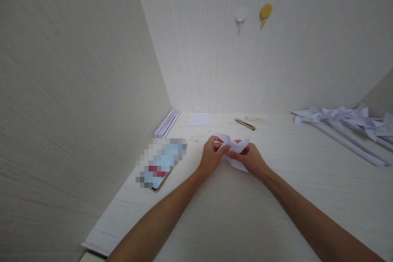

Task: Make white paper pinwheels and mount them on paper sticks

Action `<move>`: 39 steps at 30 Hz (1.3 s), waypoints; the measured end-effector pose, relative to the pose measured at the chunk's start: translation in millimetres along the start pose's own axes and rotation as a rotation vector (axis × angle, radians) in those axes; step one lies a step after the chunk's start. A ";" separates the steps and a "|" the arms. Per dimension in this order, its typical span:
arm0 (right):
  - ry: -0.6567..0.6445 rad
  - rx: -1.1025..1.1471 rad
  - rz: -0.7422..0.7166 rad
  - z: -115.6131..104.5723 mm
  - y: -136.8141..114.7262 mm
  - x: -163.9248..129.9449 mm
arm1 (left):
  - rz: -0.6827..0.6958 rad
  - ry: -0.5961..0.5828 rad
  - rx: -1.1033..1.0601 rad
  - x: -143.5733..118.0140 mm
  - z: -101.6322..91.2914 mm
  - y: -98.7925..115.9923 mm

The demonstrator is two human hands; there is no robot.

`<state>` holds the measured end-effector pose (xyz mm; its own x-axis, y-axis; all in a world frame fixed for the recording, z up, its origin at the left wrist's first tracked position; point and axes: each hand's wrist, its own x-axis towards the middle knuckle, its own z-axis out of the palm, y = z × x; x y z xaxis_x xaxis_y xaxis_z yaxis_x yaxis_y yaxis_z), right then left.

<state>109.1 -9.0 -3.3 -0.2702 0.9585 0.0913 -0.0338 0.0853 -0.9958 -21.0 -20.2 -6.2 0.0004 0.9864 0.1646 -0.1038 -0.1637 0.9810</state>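
White desk [276, 213] against pale walls; left hand [211, 156] and right hand [251, 159] both pinching folded paper [235, 147], knife [245, 123] beyond.

We have 1 view, from a camera worn on the head, looking forward and down over a white table [276, 213] set in a wall corner. Both forearms enter from the bottom of the frame and meet near the centre, close to us. The far wall fills the upper right, the side wall the left.
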 end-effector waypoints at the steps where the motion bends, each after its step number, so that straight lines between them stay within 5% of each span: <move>1: 0.009 -0.008 -0.006 -0.2 0.3 -0.1 | -0.006 0.002 -0.019 0.1 0.0 -0.4; 10: 0.183 -0.046 -0.046 1.0 -1.4 0.5 | -0.006 0.083 0.075 -0.1 -0.3 -0.2; 18: 0.278 0.205 0.111 -3.3 -1.6 1.9 | 0.139 0.268 0.216 -2.0 -6.2 6.8; 22: 0.313 0.332 0.149 -3.8 -3.6 2.2 | 0.180 0.311 0.476 19.2 -42.8 24.7; 27: 0.291 0.375 0.164 -3.5 -3.6 3.4 | 0.052 0.175 1.702 62.4 -118.1 64.0; 31: 0.269 0.395 0.178 -3.1 -4.1 4.1 | -0.089 0.147 1.853 82.8 -150.9 74.9; 39: 0.202 0.382 0.147 -4.6 0.6 6.3 | -0.182 0.223 1.818 108.7 -153.6 54.5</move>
<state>111.9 -1.6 -3.4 -0.1066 0.9901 -0.0919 -0.3722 -0.1254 -0.9196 -179.4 80.7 49.5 -0.2446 0.9507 0.1905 0.9576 0.2677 -0.1065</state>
